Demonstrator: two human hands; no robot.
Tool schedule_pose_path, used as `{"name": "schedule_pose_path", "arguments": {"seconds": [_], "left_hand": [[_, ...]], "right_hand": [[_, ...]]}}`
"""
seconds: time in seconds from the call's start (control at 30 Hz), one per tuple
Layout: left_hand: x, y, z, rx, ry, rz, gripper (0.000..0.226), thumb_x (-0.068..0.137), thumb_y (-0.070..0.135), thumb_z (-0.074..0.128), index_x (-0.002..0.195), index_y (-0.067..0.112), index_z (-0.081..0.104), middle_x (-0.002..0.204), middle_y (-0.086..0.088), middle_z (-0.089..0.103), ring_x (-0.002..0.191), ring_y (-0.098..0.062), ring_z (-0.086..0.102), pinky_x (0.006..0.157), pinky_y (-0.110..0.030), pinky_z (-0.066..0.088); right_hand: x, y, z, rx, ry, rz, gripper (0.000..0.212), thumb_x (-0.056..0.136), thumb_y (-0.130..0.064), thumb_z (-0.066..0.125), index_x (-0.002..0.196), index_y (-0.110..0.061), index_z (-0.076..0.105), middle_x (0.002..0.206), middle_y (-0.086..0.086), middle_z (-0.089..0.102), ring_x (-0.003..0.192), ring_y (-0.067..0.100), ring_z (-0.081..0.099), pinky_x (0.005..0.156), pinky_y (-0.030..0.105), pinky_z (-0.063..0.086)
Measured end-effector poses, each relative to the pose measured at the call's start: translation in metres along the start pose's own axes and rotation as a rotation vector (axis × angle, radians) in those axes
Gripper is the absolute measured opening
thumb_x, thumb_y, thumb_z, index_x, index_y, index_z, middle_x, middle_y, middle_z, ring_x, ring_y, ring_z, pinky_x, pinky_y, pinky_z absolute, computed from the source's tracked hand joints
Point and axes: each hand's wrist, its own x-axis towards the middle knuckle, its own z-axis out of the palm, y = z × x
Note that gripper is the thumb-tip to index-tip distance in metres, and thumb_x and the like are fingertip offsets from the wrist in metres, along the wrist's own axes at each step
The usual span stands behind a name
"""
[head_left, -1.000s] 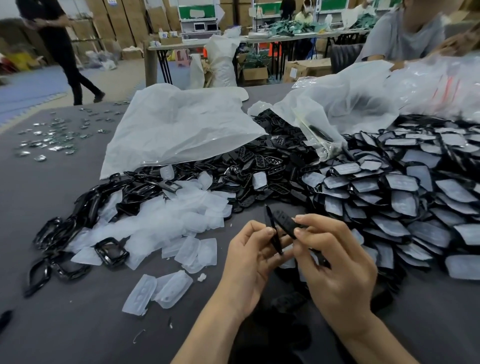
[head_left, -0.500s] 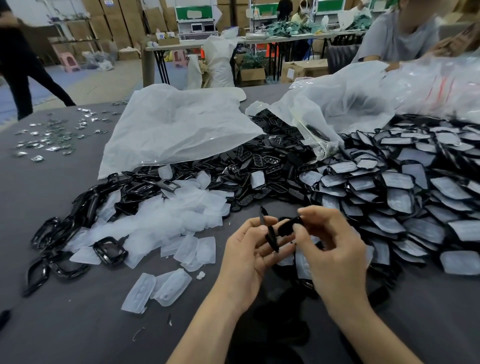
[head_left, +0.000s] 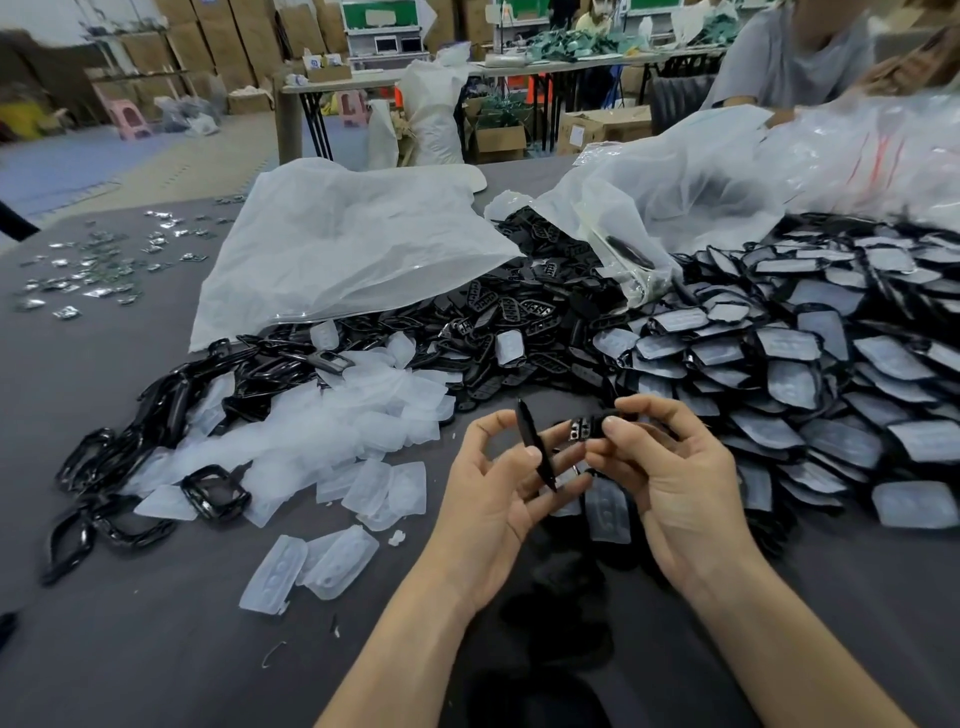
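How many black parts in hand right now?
2. A slim black part pinched by the left hand; a black button frame pinched by the right hand. Fingers may hide another.

Soft even light, edges warped

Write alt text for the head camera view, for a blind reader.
The left hand grips a thin black plastic strip while the right hand pinches a small black plastic part beside it, over a grey table. Heaps of black plastic shells, translucent white plastic covers and a white plastic bag lie beyond.
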Motion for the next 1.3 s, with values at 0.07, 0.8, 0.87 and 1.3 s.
{"name": "schedule_pose_path", "arguments": {"seconds": [0.07, 0.8, 0.87, 1.3], "left_hand": [[0.001, 0.0, -0.001, -0.018, -0.027, -0.004, 0.038, 0.085, -0.005, 0.049, 0.121, 0.007, 0.048, 0.097, -0.018, 0.073, 0.089, -0.031, 0.071, 0.071, -0.038, 0.059], [0.003, -0.014, -0.012, 0.55, 0.085, 0.322, 0.051, 0.081, 0.006, 0.074, 0.122, 0.035, 0.063, 0.101, -0.005, 0.074, 0.092, -0.012, 0.068, 0.073, -0.019, 0.053], [0.003, -0.014, -0.01, 0.554, 0.085, 0.303, 0.05, 0.082, 0.003, 0.072, 0.122, 0.032, 0.063, 0.1, -0.003, 0.074, 0.091, -0.01, 0.068, 0.072, -0.016, 0.052], [-0.002, 0.0, -0.003, 0.036, -0.075, -0.274, 0.029, 0.081, 0.024, 0.06, 0.09, 0.002, 0.077, 0.089, -0.008, 0.07, 0.06, -0.008, 0.06, 0.053, -0.014, 0.051]], "right_hand": [[0.0, 0.0, 0.0, -0.005, 0.001, 0.008, 0.011, 0.085, 0.006, 0.059, 0.085, -0.004, 0.062, 0.062, 0.004, 0.066, 0.057, 0.016, 0.068, 0.055, 0.019, 0.054], [0.0, 0.0, 0.0, -0.045, -0.025, -0.021, 0.013, 0.075, 0.002, 0.065, 0.077, -0.011, 0.066, 0.064, -0.001, 0.066, 0.059, 0.012, 0.064, 0.06, 0.018, 0.054], [0.001, 0.001, -0.002, -0.084, -0.01, -0.053, 0.021, 0.081, 0.006, 0.062, 0.077, -0.014, 0.067, 0.067, -0.002, 0.067, 0.063, 0.012, 0.065, 0.063, 0.018, 0.054], [-0.005, -0.005, 0.001, -0.763, -0.172, -0.469, 0.032, 0.085, 0.003, 0.064, 0.088, -0.028, 0.066, 0.085, -0.009, 0.066, 0.082, 0.009, 0.065, 0.076, 0.021, 0.05]]}}
